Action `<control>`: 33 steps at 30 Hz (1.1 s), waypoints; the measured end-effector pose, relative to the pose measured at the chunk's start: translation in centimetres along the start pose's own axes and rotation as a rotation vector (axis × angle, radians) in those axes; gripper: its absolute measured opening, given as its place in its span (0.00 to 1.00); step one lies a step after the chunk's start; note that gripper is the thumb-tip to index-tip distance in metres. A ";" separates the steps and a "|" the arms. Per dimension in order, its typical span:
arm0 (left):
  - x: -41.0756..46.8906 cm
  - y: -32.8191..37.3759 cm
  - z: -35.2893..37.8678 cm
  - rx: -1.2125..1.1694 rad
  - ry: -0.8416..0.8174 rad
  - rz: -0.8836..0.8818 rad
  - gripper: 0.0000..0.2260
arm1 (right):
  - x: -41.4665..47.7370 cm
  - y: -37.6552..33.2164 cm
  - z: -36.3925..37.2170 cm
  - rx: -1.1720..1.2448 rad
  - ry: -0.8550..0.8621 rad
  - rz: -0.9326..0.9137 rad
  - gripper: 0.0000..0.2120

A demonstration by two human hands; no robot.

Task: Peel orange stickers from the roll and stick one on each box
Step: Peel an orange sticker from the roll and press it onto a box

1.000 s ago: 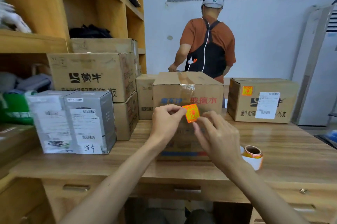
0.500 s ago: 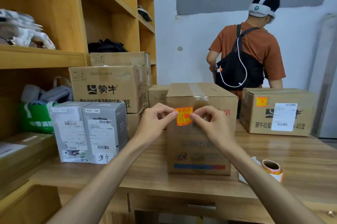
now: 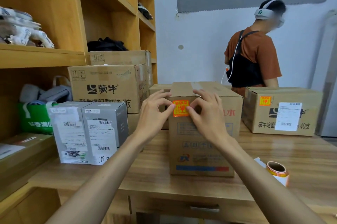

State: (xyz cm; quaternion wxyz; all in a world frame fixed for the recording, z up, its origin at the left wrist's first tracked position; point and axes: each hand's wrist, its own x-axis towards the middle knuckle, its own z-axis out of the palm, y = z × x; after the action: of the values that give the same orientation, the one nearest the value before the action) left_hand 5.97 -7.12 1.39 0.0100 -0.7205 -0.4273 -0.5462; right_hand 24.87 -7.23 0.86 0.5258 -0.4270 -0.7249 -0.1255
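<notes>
Sticker [image 3: 180,108] now flat by box [image 3: 200,150] edge

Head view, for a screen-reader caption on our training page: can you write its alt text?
The left hand and right hand press an orange sticker onto the upper front of a cardboard box on a wooden table. A sticker roll sits to the right; a second box behind is already labelled, and another person stands beyond.

Matt cardboard box [image 3: 200,143] (glossy sticker [image 3: 180,108])
</notes>
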 end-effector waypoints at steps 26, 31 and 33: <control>1.3 0.2 0.7 0.350 0.064 0.129 0.10 | 0.4 0.5 1.5 -0.226 0.124 -0.070 0.09; 1.3 -0.3 -0.3 0.256 0.044 0.102 0.13 | 1.2 0.4 0.6 -0.202 0.083 -0.044 0.15; 1.6 -0.4 -0.7 0.130 -0.067 0.066 0.20 | 1.9 0.6 0.3 -0.200 0.079 -0.047 0.17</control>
State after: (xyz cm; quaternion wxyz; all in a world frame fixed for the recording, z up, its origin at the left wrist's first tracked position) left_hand 5.21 -6.27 2.76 0.0605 -0.7498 -0.4380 -0.4923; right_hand 25.01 -5.74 2.19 0.5055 -0.4552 -0.6972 -0.2263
